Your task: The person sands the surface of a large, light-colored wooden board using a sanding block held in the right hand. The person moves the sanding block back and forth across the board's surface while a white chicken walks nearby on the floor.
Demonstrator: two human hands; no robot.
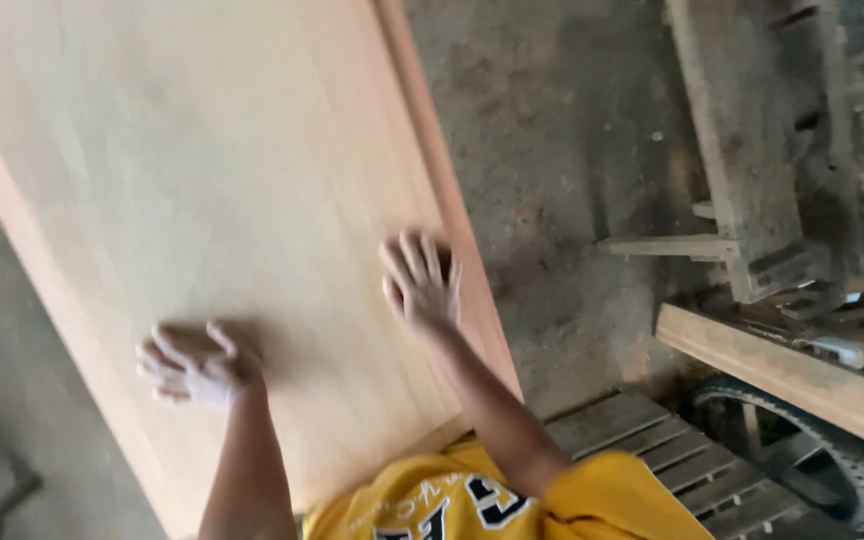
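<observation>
A large pale wooden board [202, 170] fills the left and middle of the view, tilted, with a reddish edge along its right side. My left hand [192, 365] lies flat on the board's lower part, fingers spread, blurred by motion. My right hand [420, 280] rests flat on the board close to its right edge, fingers apart. Neither hand grips anything. My yellow shirt shows at the bottom.
Dusty concrete floor [552, 150] lies right of the board. A rough wooden frame [742, 170] stands at the upper right, a wooden plank [792, 380] and a tyred wheel [832, 470] at lower right, a slatted pallet [672, 460] beside my arm.
</observation>
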